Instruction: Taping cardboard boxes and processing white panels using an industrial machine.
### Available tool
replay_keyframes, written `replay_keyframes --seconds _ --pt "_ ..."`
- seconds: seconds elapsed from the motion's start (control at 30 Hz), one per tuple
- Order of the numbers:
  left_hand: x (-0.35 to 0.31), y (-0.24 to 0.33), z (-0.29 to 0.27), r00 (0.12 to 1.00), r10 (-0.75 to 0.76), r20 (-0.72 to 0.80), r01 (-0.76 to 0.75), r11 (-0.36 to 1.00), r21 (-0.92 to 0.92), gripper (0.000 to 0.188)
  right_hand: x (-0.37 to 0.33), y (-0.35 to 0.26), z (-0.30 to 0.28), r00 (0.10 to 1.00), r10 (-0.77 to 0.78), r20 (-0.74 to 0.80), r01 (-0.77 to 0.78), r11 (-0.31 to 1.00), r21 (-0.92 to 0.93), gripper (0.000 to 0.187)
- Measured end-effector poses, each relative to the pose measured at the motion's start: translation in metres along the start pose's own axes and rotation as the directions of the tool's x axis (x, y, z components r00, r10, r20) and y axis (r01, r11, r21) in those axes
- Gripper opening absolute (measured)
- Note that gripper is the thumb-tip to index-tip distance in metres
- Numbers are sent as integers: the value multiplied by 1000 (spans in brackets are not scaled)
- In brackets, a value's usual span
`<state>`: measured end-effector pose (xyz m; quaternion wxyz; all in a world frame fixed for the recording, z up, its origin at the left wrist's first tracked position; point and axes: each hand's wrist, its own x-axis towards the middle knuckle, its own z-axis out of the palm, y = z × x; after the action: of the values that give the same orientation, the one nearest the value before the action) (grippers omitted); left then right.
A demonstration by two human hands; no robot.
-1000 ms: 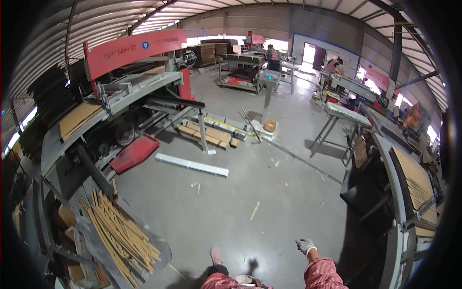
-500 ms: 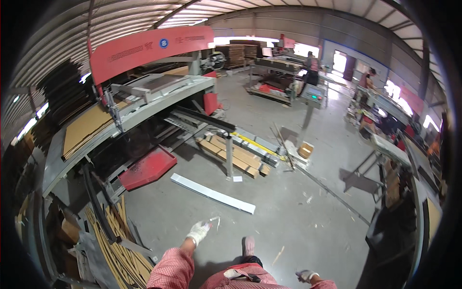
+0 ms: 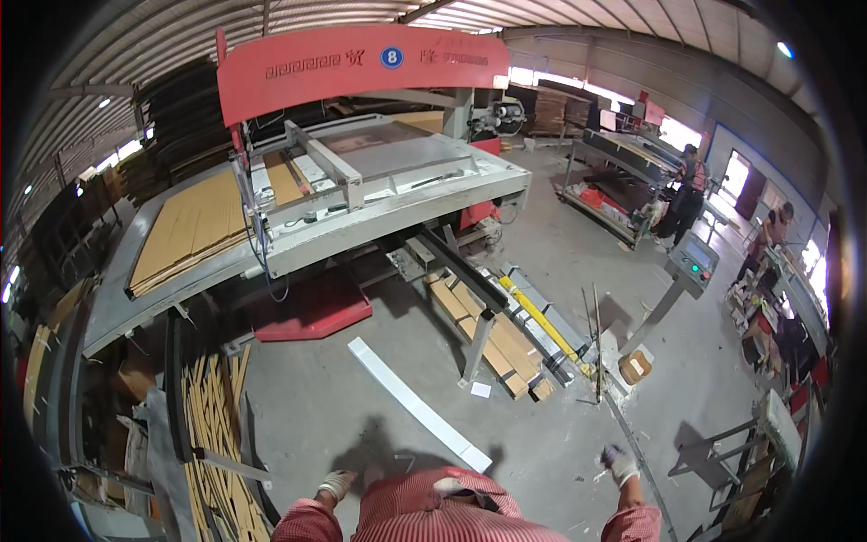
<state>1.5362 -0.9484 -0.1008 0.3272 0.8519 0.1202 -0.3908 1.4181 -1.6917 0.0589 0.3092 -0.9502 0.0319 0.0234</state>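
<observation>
Fingers [image 3: 343, 480] of the gloved left hand [image 3: 336, 485] are loosely curled and hold nothing. The right hand [image 3: 620, 464], also gloved, hangs half closed out to the side and looks empty too, though it is small in the view. Both hands are low beside the body above the concrete floor [image 3: 361, 425].

The nearest thing to them is the long white strip [image 3: 415, 406], which lies flat on the floor, running diagonally with its near end just ahead of the person, between the two hands. By my judgement this is a walking moment with the hands free. Taking up the strip would call for stooping and gripping it well along its length so that it does not sag.

To the left, close to the left hand, thin wooden slats [image 3: 212, 425] lie heaped in a low tray. Beyond the strip stands a big machine with a red arched hood [image 3: 361, 63] and a grey surface [image 3: 397, 212] carrying brown cardboard sheets [image 3: 194, 226]. Its slanted support leg [image 3: 479, 348], stacked boards [image 3: 483, 330] and a yellow-topped rail [image 3: 542, 321] crowd the floor on the right. A small cardboard box [image 3: 635, 366] sits further off, and other people [image 3: 686, 185] work far behind.
</observation>
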Motion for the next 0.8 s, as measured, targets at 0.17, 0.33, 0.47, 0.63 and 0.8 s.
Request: replay_keyframes --seconds 0.17,0.33,0.47,0.63,0.8 --pt "10 13 -18 946 -318 55 319 892 -321 41 96 -144 -62 904 428 17 -323 656 682 48" --pt "29 59 -75 974 -224 42 228 960 -162 41 192 -240 -45 937 331 110 -312 654 689 49" --pt "21 132 -109 979 -193 59 202 922 -330 42 274 -301 -25 966 180 184 -257 711 655 43" --pt "46 96 -81 996 -79 30 85 916 -391 32 352 -432 15 927 -292 236 108 810 577 27" --pt "26 83 -105 994 54 100 -12 925 -380 34 439 -565 40 843 -485 233 374 840 393 26"
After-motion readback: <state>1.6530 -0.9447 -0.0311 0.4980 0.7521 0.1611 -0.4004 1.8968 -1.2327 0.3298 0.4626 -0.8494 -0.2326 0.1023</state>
